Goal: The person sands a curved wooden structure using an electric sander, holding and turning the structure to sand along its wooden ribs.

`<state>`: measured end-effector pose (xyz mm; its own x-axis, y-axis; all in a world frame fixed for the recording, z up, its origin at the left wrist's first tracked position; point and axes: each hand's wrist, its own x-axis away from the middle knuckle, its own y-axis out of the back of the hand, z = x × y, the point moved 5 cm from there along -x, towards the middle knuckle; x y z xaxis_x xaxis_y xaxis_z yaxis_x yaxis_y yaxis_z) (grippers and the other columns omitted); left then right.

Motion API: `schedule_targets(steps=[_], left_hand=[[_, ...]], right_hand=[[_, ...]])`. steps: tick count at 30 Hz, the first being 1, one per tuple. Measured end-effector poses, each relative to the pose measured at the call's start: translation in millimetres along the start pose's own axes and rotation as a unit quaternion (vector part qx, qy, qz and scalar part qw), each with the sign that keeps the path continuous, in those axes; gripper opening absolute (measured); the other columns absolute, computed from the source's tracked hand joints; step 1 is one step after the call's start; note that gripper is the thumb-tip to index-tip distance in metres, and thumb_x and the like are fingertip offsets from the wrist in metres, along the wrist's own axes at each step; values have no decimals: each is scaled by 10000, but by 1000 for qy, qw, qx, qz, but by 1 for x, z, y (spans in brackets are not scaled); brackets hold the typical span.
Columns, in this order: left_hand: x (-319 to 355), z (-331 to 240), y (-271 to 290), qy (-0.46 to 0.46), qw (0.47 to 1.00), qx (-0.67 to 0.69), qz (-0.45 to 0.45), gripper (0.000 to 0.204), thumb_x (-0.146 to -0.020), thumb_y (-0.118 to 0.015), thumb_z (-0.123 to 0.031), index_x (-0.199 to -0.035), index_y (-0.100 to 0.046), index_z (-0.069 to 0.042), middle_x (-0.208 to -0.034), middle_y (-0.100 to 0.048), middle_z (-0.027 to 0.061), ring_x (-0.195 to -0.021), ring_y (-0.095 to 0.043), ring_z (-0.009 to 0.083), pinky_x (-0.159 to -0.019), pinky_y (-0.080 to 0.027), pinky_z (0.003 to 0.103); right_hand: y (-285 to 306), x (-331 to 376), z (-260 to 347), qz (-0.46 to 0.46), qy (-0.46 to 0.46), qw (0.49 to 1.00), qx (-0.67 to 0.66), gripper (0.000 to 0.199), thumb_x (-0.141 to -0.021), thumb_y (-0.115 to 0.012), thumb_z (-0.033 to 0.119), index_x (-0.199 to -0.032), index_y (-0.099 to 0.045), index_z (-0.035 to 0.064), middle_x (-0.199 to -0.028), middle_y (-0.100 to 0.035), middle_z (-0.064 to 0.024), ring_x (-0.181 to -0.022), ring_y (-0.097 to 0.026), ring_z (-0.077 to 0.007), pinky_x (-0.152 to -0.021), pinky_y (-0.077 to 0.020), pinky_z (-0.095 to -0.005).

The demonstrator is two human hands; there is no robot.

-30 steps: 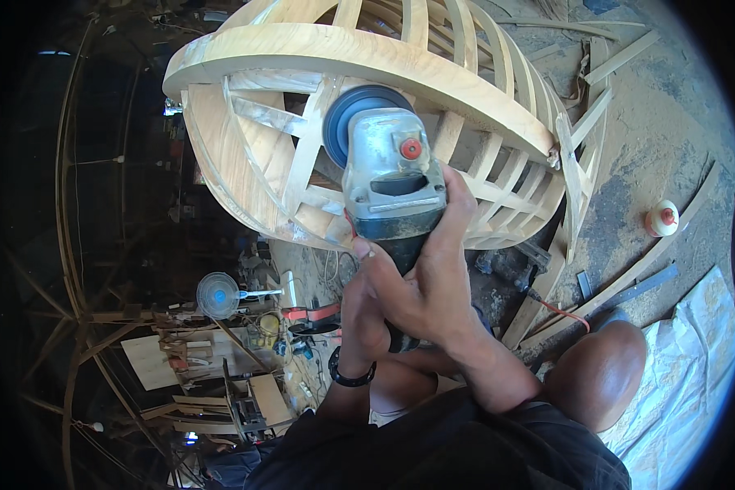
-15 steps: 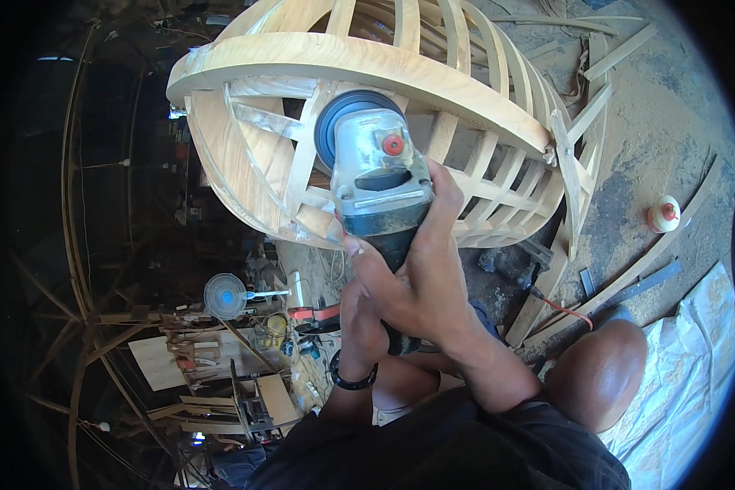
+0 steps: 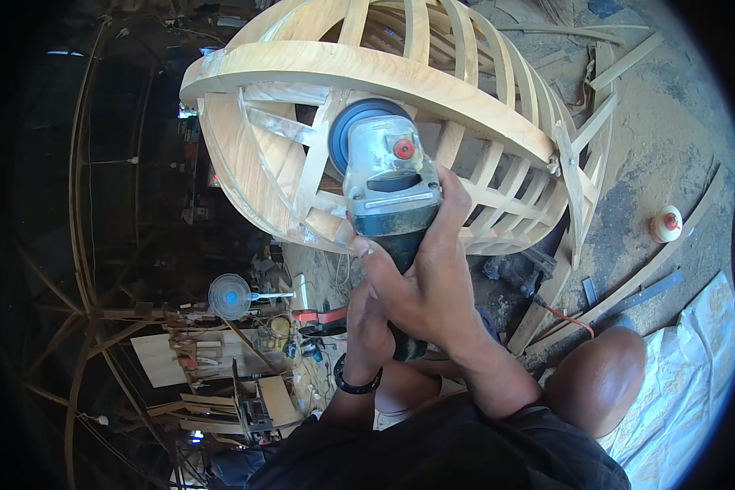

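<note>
Both my hands hold an angle grinder (image 3: 390, 184) with a silver head, a red button and a dark body. My right hand (image 3: 437, 290) wraps round the front of the body, its thumb on the left side. Lower down, partly covered by my right hand, my left hand (image 3: 371, 327) closes round the rear of the tool. The grinder's round blue-grey disc (image 3: 345, 135) lies over a curved wooden framework (image 3: 318, 61) of ribs and slats, below its thick rim. Whether the disc touches the wood, I cannot tell.
Wood strips (image 3: 629, 61) and a blue-grey bar (image 3: 645, 290) lie on the dusty floor at right, near a white bottle with a red cap (image 3: 666, 224). An orange cord (image 3: 565, 317) runs by my knee. At left are a fan (image 3: 230, 296) and stacked boards (image 3: 157, 361).
The whole view has shifted slightly, so the framework and grinder appear a little further right and lower. Both hands keep the same grip, and the disc stays at about the same spot on the framework.
</note>
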<state>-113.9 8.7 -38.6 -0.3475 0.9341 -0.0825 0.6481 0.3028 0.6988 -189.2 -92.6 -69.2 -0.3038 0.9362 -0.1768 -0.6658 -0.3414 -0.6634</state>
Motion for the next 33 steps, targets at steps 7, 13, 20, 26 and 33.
schedule_targets(steps=[7,13,20,26,33], left_hand=[[0,19,14,9,999,-3,46,613,-1043,-330,-464,-1134,-616,70,-1021,-680,147,-939,-642,222,-821,-481,358],[3,20,11,22,999,28,36,639,-1030,-358,-510,-1152,-602,68,-1054,-681,141,-961,-644,208,-832,-486,353],[0,-7,-6,12,999,-42,25,660,-1030,-354,-517,-1234,-568,73,-1125,-666,137,-1030,-638,213,-889,-480,352],[1,-7,-7,51,998,-38,4,640,-1040,-342,-481,-1258,-568,76,-1148,-664,144,-1050,-640,224,-912,-480,353],[0,-9,2,12,995,-97,11,687,-1041,-300,-500,-1250,-594,85,-1182,-653,174,-1094,-623,254,-949,-464,363]], right_hand=[[1,-3,8,-16,43,998,41,846,-871,-695,67,-1443,-93,-91,-1209,-556,-251,-1130,-626,-293,-995,-471,-404],[3,2,3,2,9,1000,11,856,-865,-702,63,-1445,-90,-86,-1187,-581,-232,-1127,-627,-278,-1007,-462,-394],[12,2,9,-3,-3,1000,2,872,-853,-709,61,-1467,-106,-81,-1318,-446,-239,-1194,-554,-275,-1036,-432,-393],[14,3,2,-1,2,1000,-10,882,-848,-706,74,-1474,-105,-80,-1314,-437,-245,-1204,-547,-294,-1039,-429,-403],[2,-5,9,-3,42,994,100,888,-838,-705,88,-1472,-103,-70,-1280,-465,-268,-1163,-575,-332,-1013,-446,-424]])
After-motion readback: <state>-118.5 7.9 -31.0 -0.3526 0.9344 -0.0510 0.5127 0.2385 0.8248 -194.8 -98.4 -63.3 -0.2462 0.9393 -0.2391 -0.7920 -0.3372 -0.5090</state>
